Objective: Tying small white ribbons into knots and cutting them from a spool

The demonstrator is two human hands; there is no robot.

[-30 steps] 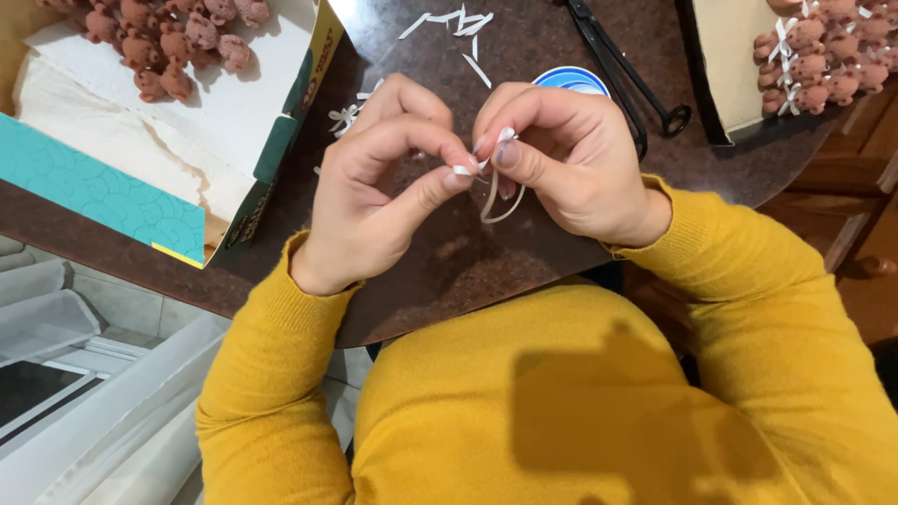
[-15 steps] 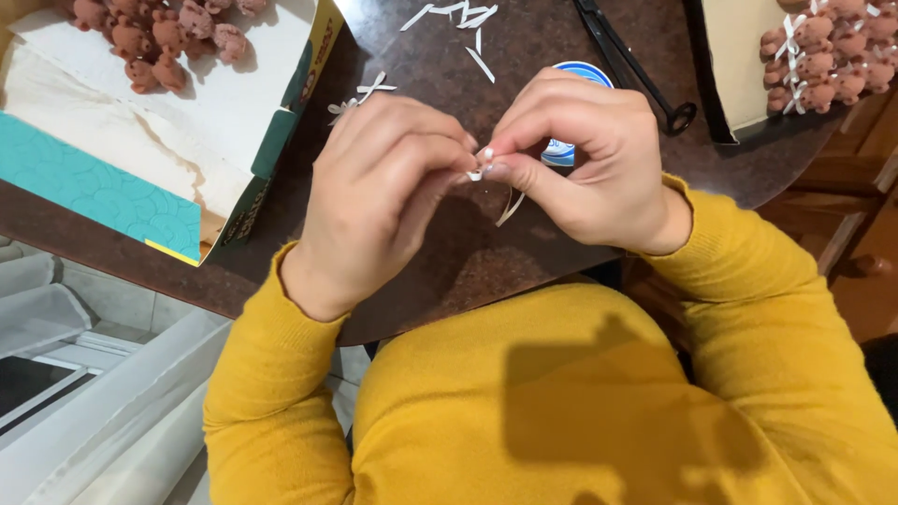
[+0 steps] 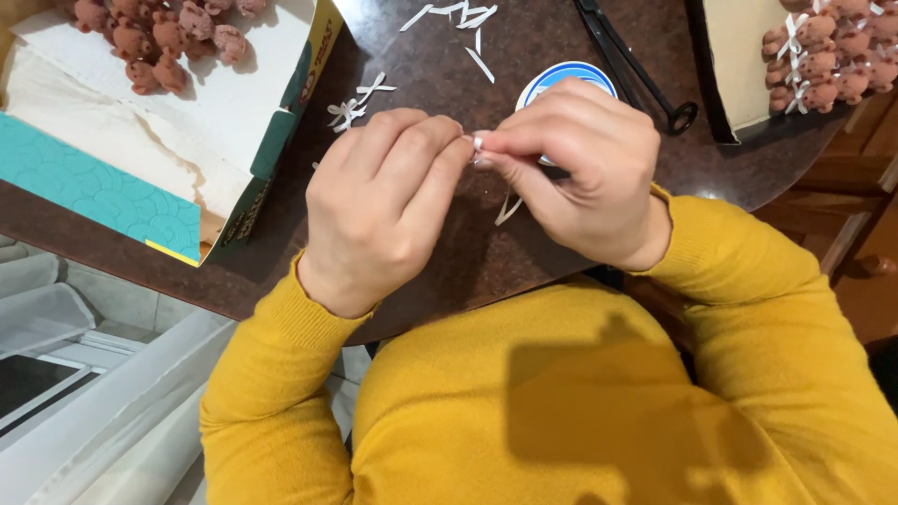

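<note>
My left hand (image 3: pixel 379 201) and my right hand (image 3: pixel 580 168) meet fingertip to fingertip above the dark brown table (image 3: pixel 449 252). Both pinch a thin white ribbon (image 3: pixel 478 143) between thumbs and forefingers. One loose end of the ribbon (image 3: pixel 508 208) hangs down under my right hand. The part of the ribbon inside my fingers is hidden. Both arms wear yellow sleeves.
An open box (image 3: pixel 140 112) lined with white paper at the left holds several small pink-brown teddy figures (image 3: pixel 154 37). A second box (image 3: pixel 814 56) at the top right holds figures with white bows. White ribbon bits (image 3: pixel 458 19), a tied bow (image 3: pixel 348 110), black scissors (image 3: pixel 631 65) and a blue-white round lid (image 3: pixel 561 79) lie on the table.
My hands turned knuckles up and drew closer together. The open loop of ribbon has shrunk to a small pinch between my fingertips, with one end left hanging.
</note>
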